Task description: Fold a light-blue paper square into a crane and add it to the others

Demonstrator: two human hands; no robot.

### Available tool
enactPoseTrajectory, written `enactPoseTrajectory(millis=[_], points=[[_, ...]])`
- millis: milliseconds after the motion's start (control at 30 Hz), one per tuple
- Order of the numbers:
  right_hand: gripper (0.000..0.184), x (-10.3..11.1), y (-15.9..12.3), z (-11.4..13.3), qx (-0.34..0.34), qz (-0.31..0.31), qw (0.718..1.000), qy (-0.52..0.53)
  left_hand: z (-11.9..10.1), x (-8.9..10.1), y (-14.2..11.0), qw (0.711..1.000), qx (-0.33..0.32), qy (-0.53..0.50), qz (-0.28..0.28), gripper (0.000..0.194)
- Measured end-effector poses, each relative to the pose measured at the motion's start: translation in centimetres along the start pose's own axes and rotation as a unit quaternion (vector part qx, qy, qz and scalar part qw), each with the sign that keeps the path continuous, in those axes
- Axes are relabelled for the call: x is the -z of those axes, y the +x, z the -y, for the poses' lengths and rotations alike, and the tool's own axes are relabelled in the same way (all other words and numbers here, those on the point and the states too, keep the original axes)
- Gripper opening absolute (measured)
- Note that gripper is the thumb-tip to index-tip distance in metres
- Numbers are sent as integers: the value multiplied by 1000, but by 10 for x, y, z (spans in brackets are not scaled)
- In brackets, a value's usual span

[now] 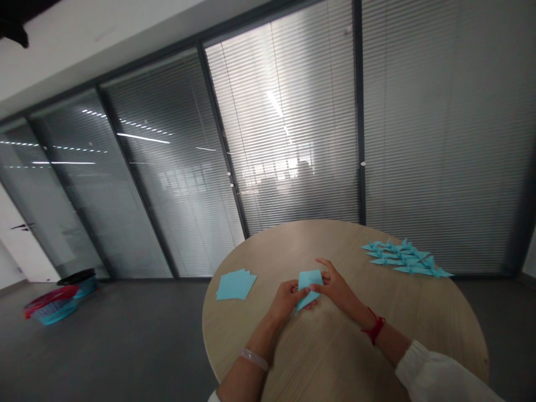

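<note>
A partly folded light-blue paper [310,279] is held above the round wooden table [335,357], near its middle. My left hand [287,298] pinches the paper's lower left part with curled fingers. My right hand [337,287] grips its right side, thumb and fingers closed on it, the index finger pointing left along the top. A clear bangle sits on my left wrist and a red cord on my right wrist.
A small stack of light-blue paper sheets [235,283] lies on the table's left. Several folded blue paper cranes [404,258] lie in a cluster at the far right. Glass walls with blinds stand behind. Coloured baskets [58,301] sit on the floor at left.
</note>
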State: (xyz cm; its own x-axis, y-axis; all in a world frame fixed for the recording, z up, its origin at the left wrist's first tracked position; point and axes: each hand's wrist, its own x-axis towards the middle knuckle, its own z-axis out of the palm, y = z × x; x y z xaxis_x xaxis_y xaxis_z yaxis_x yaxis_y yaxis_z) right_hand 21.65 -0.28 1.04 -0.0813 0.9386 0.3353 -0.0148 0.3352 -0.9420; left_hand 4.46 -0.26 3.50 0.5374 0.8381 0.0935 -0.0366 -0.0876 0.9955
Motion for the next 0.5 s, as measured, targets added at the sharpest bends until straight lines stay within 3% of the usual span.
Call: enactPoseTrajectory(millis=[167, 300, 500], points=[[60, 3, 0, 3, -3, 2, 999, -41, 0, -2, 0, 1000, 15, -12, 25, 50], [47, 6, 0, 5, 7, -29, 998, -47, 2, 0, 1, 1000, 21, -16, -3, 51], [46, 8, 2, 7, 12, -86, 996, -36, -1, 5, 2, 997, -1, -13, -74, 41]])
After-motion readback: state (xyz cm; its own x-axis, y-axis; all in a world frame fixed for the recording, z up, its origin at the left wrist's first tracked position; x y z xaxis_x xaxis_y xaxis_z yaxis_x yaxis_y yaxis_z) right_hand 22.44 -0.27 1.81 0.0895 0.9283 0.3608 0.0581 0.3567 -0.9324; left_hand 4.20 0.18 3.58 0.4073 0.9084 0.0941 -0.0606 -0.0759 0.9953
